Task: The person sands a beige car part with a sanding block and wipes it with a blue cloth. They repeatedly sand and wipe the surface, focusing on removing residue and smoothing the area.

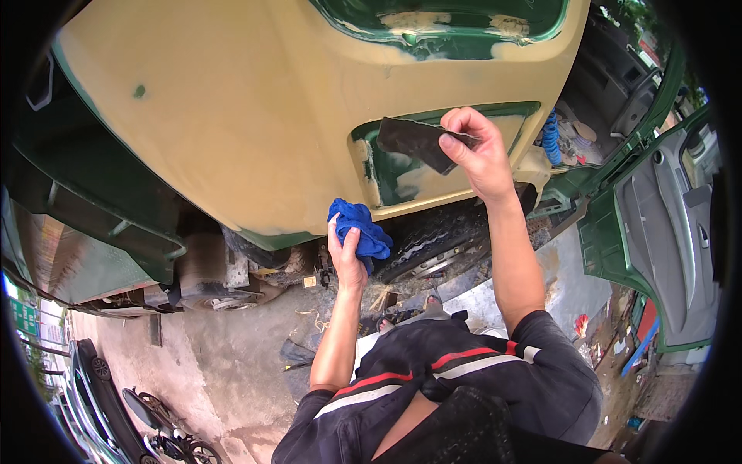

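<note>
My left hand (346, 251) grips a bunched blue cloth (362, 232) near the lower edge of a tan-coated vehicle panel (209, 108). In my right hand (475, 158), a thin dark rectangular sheet (410, 139), which looks like abrasive paper, is pinched between thumb and fingers. It is held over a recessed section (410, 185) of the panel, where green shows among pale tan patches; whether it touches the surface I cannot tell. An upper green recess (495, 23) has similar pale patches along its rim.
An open green door (657, 255) stands at the right, beside a cab interior (599, 93) with a blue coiled hose (552, 138). Undercarriage parts (239, 278) show below the panel. A car (99, 394) and a motorbike (162, 425) stand at the lower left on concrete ground (209, 348).
</note>
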Tool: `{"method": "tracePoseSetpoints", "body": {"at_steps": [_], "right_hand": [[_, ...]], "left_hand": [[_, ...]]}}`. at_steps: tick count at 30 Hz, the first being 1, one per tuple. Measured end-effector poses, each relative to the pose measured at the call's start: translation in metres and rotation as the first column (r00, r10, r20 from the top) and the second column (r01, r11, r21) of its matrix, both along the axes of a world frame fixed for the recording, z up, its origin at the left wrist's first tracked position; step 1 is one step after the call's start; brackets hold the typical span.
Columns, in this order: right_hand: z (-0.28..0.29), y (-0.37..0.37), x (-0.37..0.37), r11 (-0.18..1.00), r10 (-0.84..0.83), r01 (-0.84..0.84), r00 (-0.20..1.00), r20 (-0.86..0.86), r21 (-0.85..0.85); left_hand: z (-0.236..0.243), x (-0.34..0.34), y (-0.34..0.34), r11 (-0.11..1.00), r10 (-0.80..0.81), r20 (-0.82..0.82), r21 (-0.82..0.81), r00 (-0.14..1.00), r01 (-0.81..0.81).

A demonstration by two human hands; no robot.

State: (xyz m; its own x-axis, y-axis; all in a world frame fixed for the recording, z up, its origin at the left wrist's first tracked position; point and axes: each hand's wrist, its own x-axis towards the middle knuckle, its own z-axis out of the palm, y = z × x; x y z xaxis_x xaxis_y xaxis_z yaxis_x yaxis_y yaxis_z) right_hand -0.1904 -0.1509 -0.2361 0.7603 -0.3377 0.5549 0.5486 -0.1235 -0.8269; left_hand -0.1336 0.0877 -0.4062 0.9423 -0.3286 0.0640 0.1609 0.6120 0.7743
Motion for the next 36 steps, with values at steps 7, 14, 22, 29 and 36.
{"method": "tracePoseSetpoints", "body": {"at_steps": [7, 14, 22, 29, 36], "right_hand": [[-0.092, 0.007, -0.078, 0.962, -0.063, -0.003, 0.97, -0.234, -0.272], [-0.147, -0.038, -0.09, 0.995, -0.067, 0.042, 0.957, -0.281, -0.094], [-0.183, -0.109, -0.087, 0.975, -0.17, 0.213, 0.901, -0.399, 0.064], [-0.189, -0.167, -0.075, 0.569, 0.567, -0.378, 0.823, -0.016, 0.731], [-0.205, -0.129, -0.049, 0.693, 0.599, -0.33, 0.758, -0.257, 0.641]], "left_hand": [[0.004, -0.014, -0.066, 0.893, -0.438, -0.055, -0.145, 0.897, 0.427], [0.017, -0.043, -0.123, 0.653, -0.731, 0.078, -0.211, 0.678, 0.728], [-0.004, -0.084, -0.201, 0.852, -0.48, 0.205, 0.339, 0.853, 0.398], [-0.007, -0.096, -0.21, 0.928, -0.373, -0.137, -0.055, 0.918, 0.369], [-0.008, -0.119, -0.189, 0.984, -0.169, -0.143, -0.078, 0.975, 0.159]]}}
